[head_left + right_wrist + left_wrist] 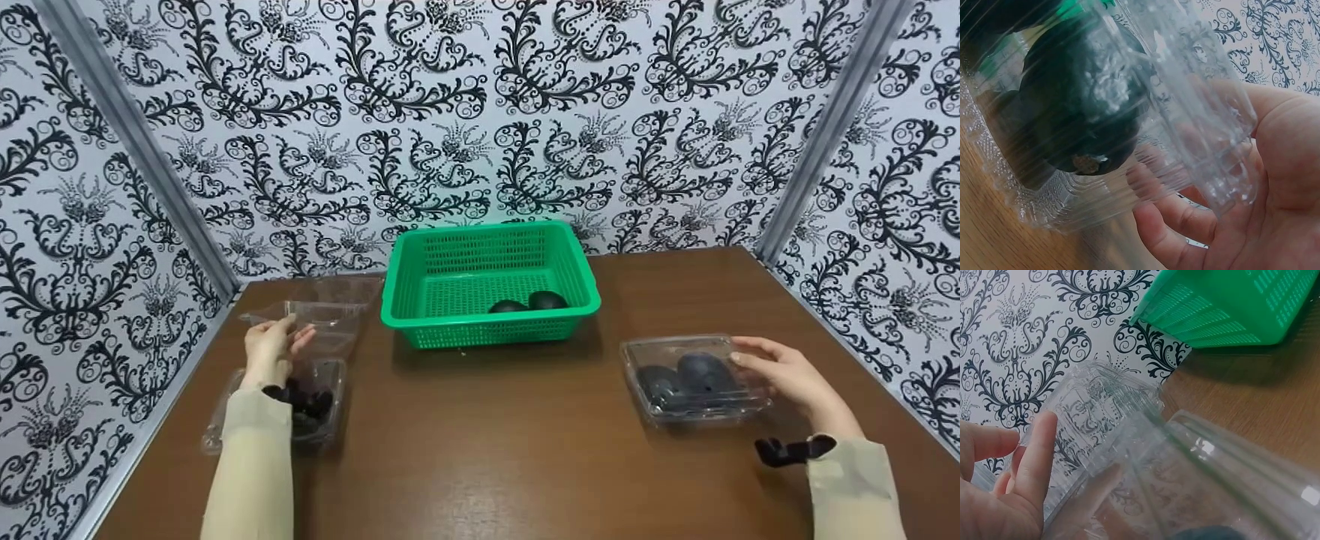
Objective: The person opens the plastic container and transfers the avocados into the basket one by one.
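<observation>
My right hand (795, 379) grips the right side of a clear plastic clamshell box (637, 346), fingers curled beneath its edge. Inside it are two dark avocados (705, 373); in the right wrist view one avocado (1086, 95) shows its stem end through the ribbed plastic. On the left, my left hand (271, 345) pinches the edge of a clear plastic lid (322, 319) between thumb and fingers. Below that hand lies another clear box (225, 420) with something dark in it, partly hidden by the wrist and its black camera mount.
A green plastic basket (450, 324) stands at the back centre of the brown table (480, 450), holding two dark avocados (547, 300). More clear plastic packaging (1100, 399) lies at the back left, near the patterned wall (480, 112).
</observation>
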`<move>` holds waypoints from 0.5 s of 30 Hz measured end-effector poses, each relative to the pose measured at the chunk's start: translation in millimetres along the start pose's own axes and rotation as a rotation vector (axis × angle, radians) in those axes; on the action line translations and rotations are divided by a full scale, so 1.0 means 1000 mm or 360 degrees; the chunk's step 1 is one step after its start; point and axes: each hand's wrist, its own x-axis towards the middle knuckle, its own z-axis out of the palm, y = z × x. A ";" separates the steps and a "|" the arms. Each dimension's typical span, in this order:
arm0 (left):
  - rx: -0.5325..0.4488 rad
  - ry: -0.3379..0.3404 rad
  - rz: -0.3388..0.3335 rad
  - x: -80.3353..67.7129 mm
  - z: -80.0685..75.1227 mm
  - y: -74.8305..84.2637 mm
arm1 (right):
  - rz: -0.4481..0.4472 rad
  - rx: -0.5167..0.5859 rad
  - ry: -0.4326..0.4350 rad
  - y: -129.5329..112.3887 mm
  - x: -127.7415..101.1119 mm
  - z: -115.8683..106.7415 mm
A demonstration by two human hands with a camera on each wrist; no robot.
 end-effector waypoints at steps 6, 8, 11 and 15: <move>0.0067 -0.0087 -0.0118 0.000 -0.002 0.004 | 0.0011 0.0007 0.0004 0.000 -0.001 0.001; 0.0077 -0.0126 -0.0160 -0.001 -0.003 0.005 | 0.0024 0.0012 0.0015 0.000 -0.001 0.001; 0.0073 -0.0135 -0.0215 -0.001 -0.004 0.008 | 0.0004 -0.0026 0.0007 0.000 -0.001 0.000; 0.0049 -0.0117 -0.0264 -0.001 -0.008 0.012 | -0.0023 -0.0045 0.0002 0.001 -0.001 0.000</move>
